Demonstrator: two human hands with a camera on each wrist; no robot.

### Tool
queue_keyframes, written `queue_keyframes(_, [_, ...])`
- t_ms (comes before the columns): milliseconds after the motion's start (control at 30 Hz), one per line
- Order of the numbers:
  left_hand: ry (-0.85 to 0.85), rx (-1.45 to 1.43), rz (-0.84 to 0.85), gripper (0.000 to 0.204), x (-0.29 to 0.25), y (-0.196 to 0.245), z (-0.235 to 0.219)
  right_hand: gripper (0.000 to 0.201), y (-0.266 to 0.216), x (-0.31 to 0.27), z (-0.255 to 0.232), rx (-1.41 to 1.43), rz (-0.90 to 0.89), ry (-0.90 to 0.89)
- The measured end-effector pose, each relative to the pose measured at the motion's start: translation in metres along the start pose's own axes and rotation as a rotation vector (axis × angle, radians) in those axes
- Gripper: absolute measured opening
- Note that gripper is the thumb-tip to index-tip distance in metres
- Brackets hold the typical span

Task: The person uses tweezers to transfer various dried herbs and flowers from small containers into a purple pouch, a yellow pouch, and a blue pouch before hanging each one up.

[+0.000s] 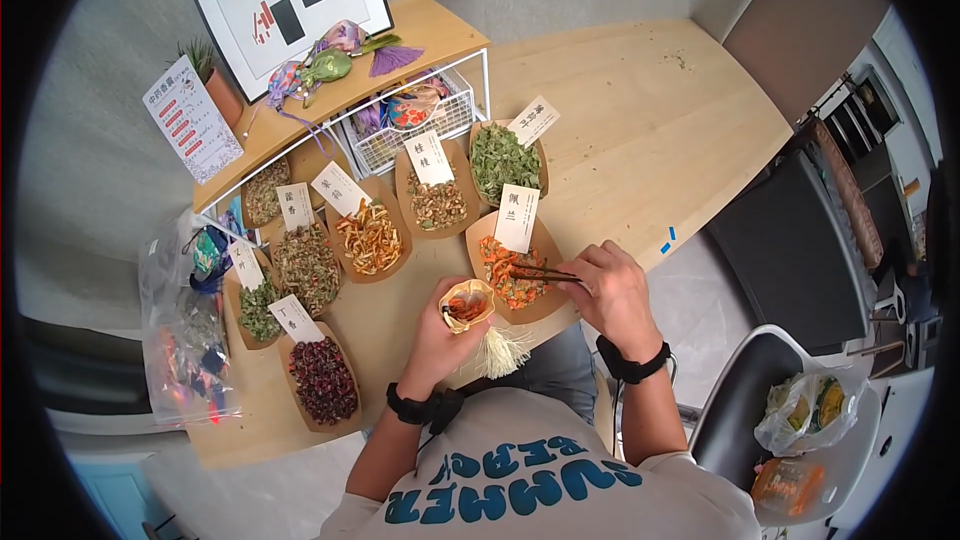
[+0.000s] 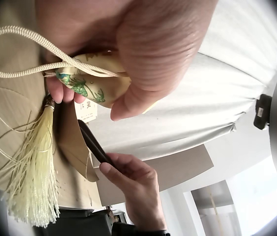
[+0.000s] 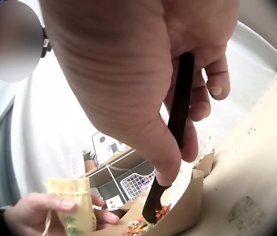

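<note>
My left hand (image 1: 445, 328) grips a small yellow pouch (image 1: 467, 306) with its mouth open, some orange-red bits inside. Green printing shows on the pouch (image 2: 91, 81) in the left wrist view, where a cord loop and a pale tassel (image 2: 37, 172) hang from it. Dark tweezers (image 1: 545, 273) are pinched in my right hand (image 1: 612, 292); their tips are in the orange and green dried pieces of a brown paper tray (image 1: 545, 310). The right wrist view shows the tips of the tweezers (image 3: 150, 211) among those pieces (image 3: 163, 212).
Several more paper trays of dried plants with labels stand to the left and behind, one with dark red buds (image 1: 322, 380). A wooden shelf (image 1: 430, 20) with a wire basket (image 1: 415, 135) stands at the back. A clear plastic bag (image 1: 190, 350) lies at the left edge.
</note>
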State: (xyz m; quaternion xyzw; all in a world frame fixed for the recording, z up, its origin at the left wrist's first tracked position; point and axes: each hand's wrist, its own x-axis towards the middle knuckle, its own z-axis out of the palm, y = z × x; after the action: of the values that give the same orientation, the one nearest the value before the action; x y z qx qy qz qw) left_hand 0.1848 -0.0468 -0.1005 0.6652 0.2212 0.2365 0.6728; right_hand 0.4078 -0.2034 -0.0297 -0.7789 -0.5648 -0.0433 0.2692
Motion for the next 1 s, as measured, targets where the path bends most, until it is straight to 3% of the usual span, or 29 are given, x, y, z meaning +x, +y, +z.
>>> queue_keyframes(233, [0.036, 0.014, 0.027, 0.043, 0.001, 0.001, 0.002, 0.021, 0.006, 0.020, 0.003, -0.050, -0.056, -0.087])
queue_keyframes(767, [0.028, 0.019, 0.008, 0.044, 0.000, 0.002, 0.003, 0.018, 0.011, 0.035, 0.017, -0.168, -0.147, -0.086])
queue_keyframes(1000, [0.067, 0.002, 0.011, 0.047, 0.000, 0.000, 0.003, 0.014, 0.014, 0.016, 0.016, -0.051, -0.061, 0.089])
